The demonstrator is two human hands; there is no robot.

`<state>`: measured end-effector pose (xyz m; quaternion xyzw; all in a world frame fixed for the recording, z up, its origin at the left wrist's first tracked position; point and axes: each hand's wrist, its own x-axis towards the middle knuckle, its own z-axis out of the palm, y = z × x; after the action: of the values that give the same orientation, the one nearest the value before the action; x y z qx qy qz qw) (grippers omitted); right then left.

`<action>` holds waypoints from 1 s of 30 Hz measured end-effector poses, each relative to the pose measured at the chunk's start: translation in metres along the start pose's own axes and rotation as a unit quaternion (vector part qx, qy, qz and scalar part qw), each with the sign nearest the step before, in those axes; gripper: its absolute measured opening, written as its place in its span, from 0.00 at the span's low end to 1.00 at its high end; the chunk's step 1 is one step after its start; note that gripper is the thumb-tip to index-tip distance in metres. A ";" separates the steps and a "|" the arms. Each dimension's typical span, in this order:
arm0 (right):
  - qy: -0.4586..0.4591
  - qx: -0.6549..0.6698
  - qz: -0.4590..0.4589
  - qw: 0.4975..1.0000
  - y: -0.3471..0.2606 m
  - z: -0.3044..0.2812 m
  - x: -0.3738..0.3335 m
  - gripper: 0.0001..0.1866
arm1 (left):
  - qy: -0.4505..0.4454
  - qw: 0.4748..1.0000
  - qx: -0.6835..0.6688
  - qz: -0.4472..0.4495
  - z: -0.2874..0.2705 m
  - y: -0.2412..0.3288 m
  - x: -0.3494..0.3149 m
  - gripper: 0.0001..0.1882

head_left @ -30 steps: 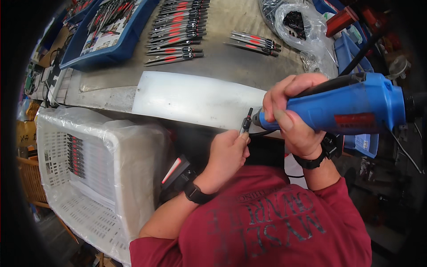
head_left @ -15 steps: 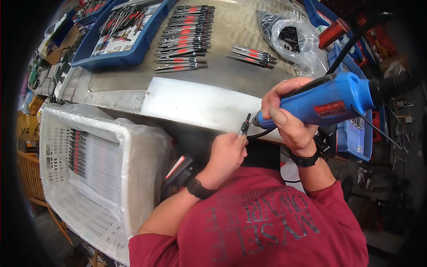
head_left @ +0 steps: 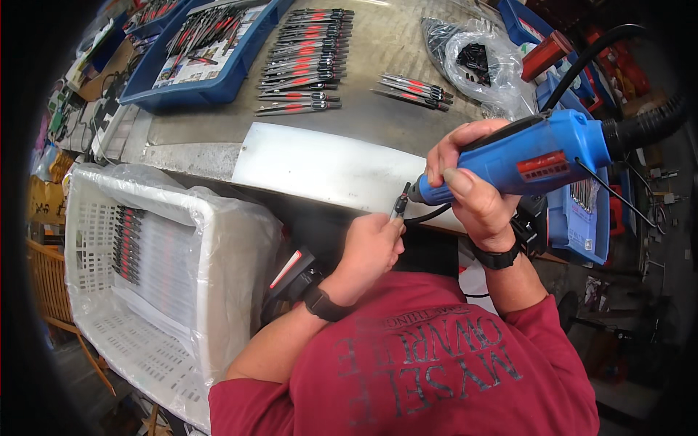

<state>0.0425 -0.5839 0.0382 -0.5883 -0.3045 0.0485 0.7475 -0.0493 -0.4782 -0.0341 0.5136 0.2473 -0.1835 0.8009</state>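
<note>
My right hand (head_left: pixel 480 178) is wrapped round a blue electric screwdriver (head_left: pixel 538 156), held nearly level with its nose pointing left. My left hand (head_left: pixel 371 247) pinches a slender grey piece with a black end (head_left: pixel 400 205), held upright above the front edge of the bench. The screwdriver's nose is at the black end of this piece; its bit is too small to make out. Similar grey pieces with red middles (head_left: pixel 302 65) lie in a long stacked row on the bench. A smaller group of grey pieces (head_left: pixel 414 91) lies to their right.
A white board (head_left: pixel 320 167) lies along the bench's front edge. A blue tray (head_left: pixel 225 91) of grey-red pieces stands far left. Left of me, a plastic-lined white crate (head_left: pixel 207 291) holds a row of pieces. A clear bag (head_left: pixel 502 69) of black parts sits far right.
The screwdriver has shifted slightly left and up, its nose now closer against the black end of the piece. My left hand has barely moved.
</note>
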 end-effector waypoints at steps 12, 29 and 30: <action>0.006 0.025 0.017 1.000 -0.002 0.004 -0.001 0.21 | 0.007 1.000 0.019 0.006 0.000 0.000 0.000 0.11; -0.059 -0.106 0.005 0.993 0.008 0.011 0.014 0.19 | 0.031 0.998 0.021 0.040 -0.001 -0.005 0.003 0.13; -0.062 -0.090 0.025 0.994 0.008 0.013 0.014 0.18 | 0.033 0.999 0.023 0.037 -0.001 -0.006 0.003 0.14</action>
<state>0.0495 -0.5646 0.0381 -0.6569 -0.3382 0.0762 0.6695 -0.0500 -0.4793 -0.0407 0.5460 0.2504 -0.1426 0.7867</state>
